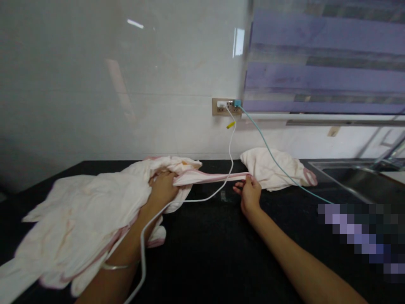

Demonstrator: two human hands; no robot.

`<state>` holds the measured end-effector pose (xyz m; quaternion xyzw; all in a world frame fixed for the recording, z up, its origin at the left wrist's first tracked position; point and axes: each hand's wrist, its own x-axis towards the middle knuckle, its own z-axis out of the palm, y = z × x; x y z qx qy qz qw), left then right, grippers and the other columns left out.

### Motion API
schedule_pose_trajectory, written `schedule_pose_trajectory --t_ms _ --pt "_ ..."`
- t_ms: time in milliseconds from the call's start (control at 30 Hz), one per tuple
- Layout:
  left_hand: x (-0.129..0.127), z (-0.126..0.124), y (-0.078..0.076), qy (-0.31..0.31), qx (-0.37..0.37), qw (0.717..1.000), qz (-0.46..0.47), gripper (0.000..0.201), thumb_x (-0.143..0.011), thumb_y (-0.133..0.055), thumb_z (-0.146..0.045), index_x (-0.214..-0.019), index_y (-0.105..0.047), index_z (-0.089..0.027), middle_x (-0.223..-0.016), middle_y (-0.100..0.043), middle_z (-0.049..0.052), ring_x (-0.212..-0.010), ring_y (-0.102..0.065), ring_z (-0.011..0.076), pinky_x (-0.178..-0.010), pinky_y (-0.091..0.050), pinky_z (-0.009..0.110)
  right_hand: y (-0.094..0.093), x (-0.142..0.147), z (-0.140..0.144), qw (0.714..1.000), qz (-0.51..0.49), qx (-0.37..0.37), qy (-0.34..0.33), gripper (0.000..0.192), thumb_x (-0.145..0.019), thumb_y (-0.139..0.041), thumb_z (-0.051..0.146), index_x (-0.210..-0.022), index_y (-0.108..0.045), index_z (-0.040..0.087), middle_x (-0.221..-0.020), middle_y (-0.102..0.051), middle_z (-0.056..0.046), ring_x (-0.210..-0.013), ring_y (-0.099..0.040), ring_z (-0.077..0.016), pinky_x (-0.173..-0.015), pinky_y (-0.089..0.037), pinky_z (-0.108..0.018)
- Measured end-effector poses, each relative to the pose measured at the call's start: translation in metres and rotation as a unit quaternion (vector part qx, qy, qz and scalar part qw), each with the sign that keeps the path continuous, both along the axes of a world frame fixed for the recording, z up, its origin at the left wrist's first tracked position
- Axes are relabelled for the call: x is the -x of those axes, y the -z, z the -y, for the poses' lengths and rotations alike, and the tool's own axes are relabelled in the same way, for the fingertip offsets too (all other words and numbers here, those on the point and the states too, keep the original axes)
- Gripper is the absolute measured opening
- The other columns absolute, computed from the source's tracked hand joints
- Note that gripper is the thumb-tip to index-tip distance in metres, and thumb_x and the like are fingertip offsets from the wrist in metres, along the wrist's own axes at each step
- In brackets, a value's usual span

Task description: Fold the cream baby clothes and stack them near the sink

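A large white cloth with pink edging (91, 211), perhaps a garment, lies crumpled on the black counter at the left. My left hand (163, 188) is closed on its folds, with the fingertips partly hidden in them. A narrow pink-edged strip of the cloth (210, 177) stretches from there to the right. Its far end is pinched between the thumb and finger of my right hand (251, 195), whose other fingers are loosely curled. Just beyond that hand a second bunched white cloth with a pink edge (275, 169) rests against the wall.
A white cable (202, 200) runs from the wall socket (226, 110) across the strip and over my left forearm. A teal cable (268, 147) passes over the right cloth to a blurred-out object (351, 230). At the right is a metal sink (335, 181), below a purple blind (322, 59).
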<state>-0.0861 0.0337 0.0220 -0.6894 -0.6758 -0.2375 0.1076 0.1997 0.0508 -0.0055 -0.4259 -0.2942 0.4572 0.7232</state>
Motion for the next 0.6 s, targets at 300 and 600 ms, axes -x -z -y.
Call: schedule_pose_trajectory --t_ms 300,600 --pt "-0.013 0.007 0.004 -0.029 -0.001 0.996 -0.088 0.039 -0.095 -0.054 -0.029 -0.13 -0.065 -0.018 -0.142 -0.056 0.02 -0.138 -0.04 0.0394 -0.117 -0.022 0.062 0.0 -0.003 0.014 0.909 0.396 -0.129 0.009 0.029 -0.083 -0.056 0.026 -0.111 -0.056 0.019 -0.11 -0.06 -0.009 -0.106 -0.059 -0.0216 -0.099 -0.054 -0.042" --pt "-0.075 0.027 -0.014 0.117 -0.02 0.99 -0.08 0.048 -0.091 -0.061 -0.029 -0.138 -0.063 -0.028 -0.137 -0.064 0.013 -0.13 -0.049 0.0365 -0.108 -0.036 0.054 -0.003 0.021 0.051 0.74 0.551 -0.31 -0.23 0.071 -0.083 -0.074 0.031 -0.147 -0.045 0.02 -0.146 -0.052 -0.016 -0.14 -0.045 -0.0272 -0.118 -0.036 -0.045"
